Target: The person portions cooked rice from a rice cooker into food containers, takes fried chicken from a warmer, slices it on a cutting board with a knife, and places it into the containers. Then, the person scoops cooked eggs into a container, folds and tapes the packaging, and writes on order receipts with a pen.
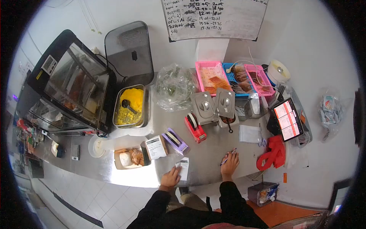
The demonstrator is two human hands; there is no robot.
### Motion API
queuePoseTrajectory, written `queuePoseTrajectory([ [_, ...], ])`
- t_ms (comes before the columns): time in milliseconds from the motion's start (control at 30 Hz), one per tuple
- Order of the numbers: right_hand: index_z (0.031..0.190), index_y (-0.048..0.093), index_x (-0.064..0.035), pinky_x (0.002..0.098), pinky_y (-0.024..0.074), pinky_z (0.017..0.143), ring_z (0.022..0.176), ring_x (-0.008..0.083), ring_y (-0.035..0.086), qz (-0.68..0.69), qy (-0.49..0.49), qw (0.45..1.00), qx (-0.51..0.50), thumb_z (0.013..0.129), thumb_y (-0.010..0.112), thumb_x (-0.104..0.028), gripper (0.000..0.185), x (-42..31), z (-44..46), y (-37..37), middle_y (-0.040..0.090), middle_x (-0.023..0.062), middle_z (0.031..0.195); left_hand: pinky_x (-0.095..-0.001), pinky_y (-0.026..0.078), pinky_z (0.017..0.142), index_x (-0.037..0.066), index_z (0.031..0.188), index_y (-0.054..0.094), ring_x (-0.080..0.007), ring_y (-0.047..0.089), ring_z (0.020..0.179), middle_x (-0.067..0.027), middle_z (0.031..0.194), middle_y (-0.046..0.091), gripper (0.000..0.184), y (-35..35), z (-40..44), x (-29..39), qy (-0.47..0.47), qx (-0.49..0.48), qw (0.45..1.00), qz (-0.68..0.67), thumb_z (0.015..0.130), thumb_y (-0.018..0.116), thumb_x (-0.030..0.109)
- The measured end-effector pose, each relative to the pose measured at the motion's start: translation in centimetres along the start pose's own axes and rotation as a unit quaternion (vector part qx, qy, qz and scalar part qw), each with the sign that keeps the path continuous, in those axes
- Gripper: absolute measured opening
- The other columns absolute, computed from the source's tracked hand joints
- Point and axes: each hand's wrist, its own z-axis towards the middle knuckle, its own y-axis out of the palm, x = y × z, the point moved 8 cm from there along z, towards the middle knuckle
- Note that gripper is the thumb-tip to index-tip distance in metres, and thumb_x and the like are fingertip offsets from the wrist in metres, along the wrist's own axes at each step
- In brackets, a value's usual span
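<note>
My left hand grips the left edge of a small printed receipt at the front edge of the steel counter. A pen is held in my right hand, which rests on the counter to the right. Beyond the receipt lie a purple tape dispenser and a red tape dispenser. Left of my left hand is an open takeaway box with white rice and browned food inside. A second printed slip is beside that box.
A steel pan of yellow food with a black scoop stands near a glass display warmer. Lidded steel containers, coloured baskets and a bag of greens line the back. A tablet and red strap are at right.
</note>
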Motion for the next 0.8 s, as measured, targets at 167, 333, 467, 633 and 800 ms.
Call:
queuePoseTrajectory([
  [167,0.112,0.055,-0.0056,0.0489,0.0273,0.103,0.127,0.0374,0.037,0.012,0.013,1.0,-0.001,0.091,0.048,-0.022,0.027,0.2,-0.2,0.3,0.049,0.0193,0.128,-0.0378,0.054,0.06,0.013,0.126,0.047,-0.0281,0.064,0.074,-0.0106,0.115,0.054,0.048,1.0,-0.2,-0.7,0.001,0.006,1.0,-0.014,0.081,0.056,0.026],
  [333,0.106,0.055,-0.0036,0.0498,0.0291,0.102,0.126,0.0387,0.037,0.012,-0.013,1.0,0.016,0.093,0.047,-0.022,0.024,0.5,-0.5,0.6,0.049,0.0209,0.127,-0.0385,0.054,0.059,0.013,0.126,0.046,-0.0289,0.064,0.072,-0.0115,0.114,0.054,0.048,1.0,-0.5,-0.7,0.006,0.027,0.999,-0.024,0.082,0.056,0.026],
  [467,0.103,0.054,-0.0022,0.0503,0.0313,0.101,0.125,0.0393,0.038,0.025,-0.014,0.999,0.022,0.094,0.048,-0.024,0.024,0.3,-0.6,0.3,0.048,0.0222,0.126,-0.0387,0.054,0.059,0.013,0.127,0.046,-0.0289,0.064,0.072,-0.0124,0.115,0.053,0.048,1.2,-0.5,-0.8,0.008,0.025,0.999,-0.031,0.082,0.056,0.026],
  [633,0.103,0.053,-0.0023,0.0509,0.0311,0.101,0.125,0.0393,0.038,0.014,-0.013,1.0,0.023,0.094,0.048,-0.026,0.026,0.1,-0.5,0.4,0.047,0.0224,0.128,-0.0388,0.054,0.059,0.013,0.127,0.046,-0.0285,0.064,0.074,-0.0124,0.114,0.053,0.048,1.2,-0.5,-0.8,0.006,0.027,0.999,-0.039,0.082,0.056,0.026],
  [800,0.105,0.052,-0.0037,0.051,0.0296,0.101,0.125,0.0393,0.038,0.009,-0.003,1.0,0.004,0.095,0.045,-0.028,0.027,0.2,-0.4,0.5,0.045,0.0228,0.131,-0.0386,0.054,0.06,0.013,0.126,0.046,-0.0276,0.064,0.075,-0.0113,0.114,0.054,0.047,1.1,-0.5,-0.8,0.008,0.031,0.999,-0.022,0.082,0.056,0.026],
])
